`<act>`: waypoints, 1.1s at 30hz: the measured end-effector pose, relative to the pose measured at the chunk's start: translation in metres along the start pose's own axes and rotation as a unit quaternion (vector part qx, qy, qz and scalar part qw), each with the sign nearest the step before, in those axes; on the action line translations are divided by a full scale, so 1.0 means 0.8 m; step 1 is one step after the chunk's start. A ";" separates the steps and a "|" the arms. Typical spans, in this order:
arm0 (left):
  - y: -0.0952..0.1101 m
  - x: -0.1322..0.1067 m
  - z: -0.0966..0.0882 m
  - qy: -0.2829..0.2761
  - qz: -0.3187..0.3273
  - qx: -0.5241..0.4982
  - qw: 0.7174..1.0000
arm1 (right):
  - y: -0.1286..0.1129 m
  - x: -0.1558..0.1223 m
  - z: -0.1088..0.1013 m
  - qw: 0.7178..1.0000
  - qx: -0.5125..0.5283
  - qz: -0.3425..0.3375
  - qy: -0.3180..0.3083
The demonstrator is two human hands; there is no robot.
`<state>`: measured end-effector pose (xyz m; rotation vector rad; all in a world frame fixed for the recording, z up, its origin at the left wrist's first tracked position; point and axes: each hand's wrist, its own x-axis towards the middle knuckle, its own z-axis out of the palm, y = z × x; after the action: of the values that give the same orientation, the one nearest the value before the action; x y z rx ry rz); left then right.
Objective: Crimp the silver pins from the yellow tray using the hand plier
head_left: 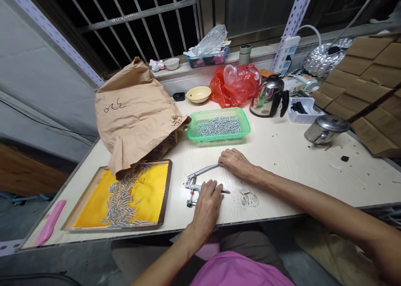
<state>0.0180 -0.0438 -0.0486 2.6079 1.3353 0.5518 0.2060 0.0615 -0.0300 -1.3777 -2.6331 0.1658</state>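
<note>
Grey metal pliers (190,185) lie on the pale tabletop (282,160) in the head view, right of the yellow-bottomed tray (155,190). The left hand (207,204) folds its fingers around the lower handle (226,191); the right hand (237,163) bends over the upper handle's tip (216,165), whether gripping I cannot tell.

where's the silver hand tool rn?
Head view, near centre: the silver hand tool is partly under the left hand, right of the yellow-lined tray and nearer than the green basket.

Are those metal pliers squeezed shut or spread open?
Spread open: the pliers' upper handle, reaching the right hand, slants away from the lower handle, partly covered by the left hand.
</note>
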 end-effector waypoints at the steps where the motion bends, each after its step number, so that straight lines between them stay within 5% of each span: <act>1: 0.003 -0.001 0.000 0.002 -0.002 -0.005 1.000 | 0.003 0.008 0.000 1.000 -0.007 0.007 0.006; 7: 0.005 -0.005 0.002 -0.001 -0.005 -0.029 1.000 | -0.030 0.034 -0.013 0.999 -0.031 0.013 -0.007; 13: 0.022 -0.025 -0.012 -0.015 -0.024 -0.084 0.996 | -0.118 0.040 -0.010 0.965 0.040 -0.257 -0.029; 17: 0.029 -0.062 -0.057 0.001 0.007 -0.117 0.993 | -0.143 0.046 0.005 0.945 0.017 -0.324 -0.047; 20: -0.008 -0.089 -0.099 0.080 -0.092 -0.067 0.990 | -0.147 0.046 0.024 0.935 0.015 -0.353 -0.019; 24: -0.104 -0.118 -0.143 0.152 -0.256 0.042 0.954 | -0.152 0.036 0.042 0.929 0.080 -0.353 0.070; 28: -0.176 -0.139 -0.160 0.117 -0.317 0.096 0.936 | -0.140 0.034 0.015 0.924 0.203 -0.264 0.189; 33: -0.193 -0.145 -0.161 0.017 -0.294 0.124 0.948 | -0.062 0.052 -0.053 0.922 0.173 -0.109 0.328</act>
<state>-0.2104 -0.0499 -0.0066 2.1854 2.1901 0.3446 0.1508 0.0684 0.0246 -0.8227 -2.0441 0.1072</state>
